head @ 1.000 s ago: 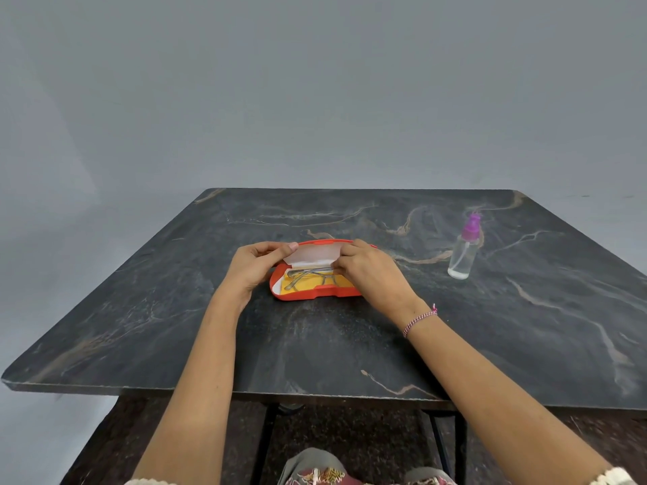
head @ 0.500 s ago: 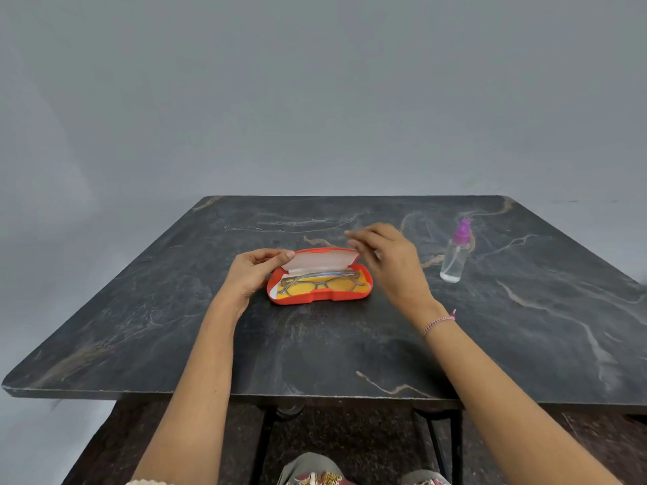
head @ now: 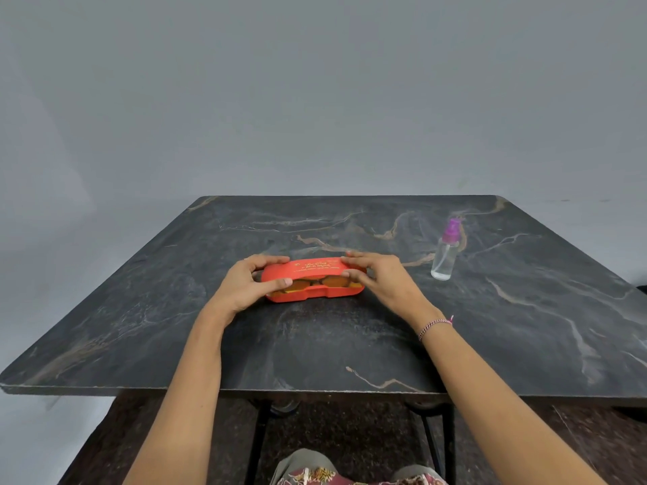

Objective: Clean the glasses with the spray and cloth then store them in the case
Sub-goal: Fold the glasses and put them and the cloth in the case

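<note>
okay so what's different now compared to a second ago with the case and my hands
The case lid has swung down from upright to almost shut, leaving a narrow gap where the glasses still show. The right hand, which had lifted off, is back gripping its right end; the left hand now wraps the left end. The spray bottle and table are unchanged.
</note>
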A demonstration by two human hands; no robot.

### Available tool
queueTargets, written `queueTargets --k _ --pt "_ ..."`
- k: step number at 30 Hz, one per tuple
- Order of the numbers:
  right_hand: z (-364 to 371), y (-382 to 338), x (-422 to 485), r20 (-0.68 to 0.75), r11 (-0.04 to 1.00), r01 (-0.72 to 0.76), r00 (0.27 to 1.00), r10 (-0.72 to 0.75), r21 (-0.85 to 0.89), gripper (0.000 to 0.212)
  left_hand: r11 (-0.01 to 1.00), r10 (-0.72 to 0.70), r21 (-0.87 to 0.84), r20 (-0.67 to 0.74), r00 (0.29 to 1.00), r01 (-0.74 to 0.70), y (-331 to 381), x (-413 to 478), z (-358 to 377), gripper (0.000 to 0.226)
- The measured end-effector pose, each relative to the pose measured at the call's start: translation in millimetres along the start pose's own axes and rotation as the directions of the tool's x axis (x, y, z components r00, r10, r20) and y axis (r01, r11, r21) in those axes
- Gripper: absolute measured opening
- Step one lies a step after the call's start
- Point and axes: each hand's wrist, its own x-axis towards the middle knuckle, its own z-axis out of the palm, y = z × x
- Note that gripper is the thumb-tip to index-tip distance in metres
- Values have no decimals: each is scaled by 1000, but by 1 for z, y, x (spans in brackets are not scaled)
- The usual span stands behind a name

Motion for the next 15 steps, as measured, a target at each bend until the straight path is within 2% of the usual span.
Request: queueTargets --k 5,9,15 --pt "5 -3 1 50 993 44 998 -39 -111 46 937 196 303 -50 979 -173 0 -8 9 39" --pt "12 -7 1 91 974 105 992 -89 -199 47 813 297 515 36 954 -272 -1 -14 24 48" --pt "17 -7 2 107 972 104 991 -83 -212 48 791 295 552 34 955 -264 -3 -14 37 42"
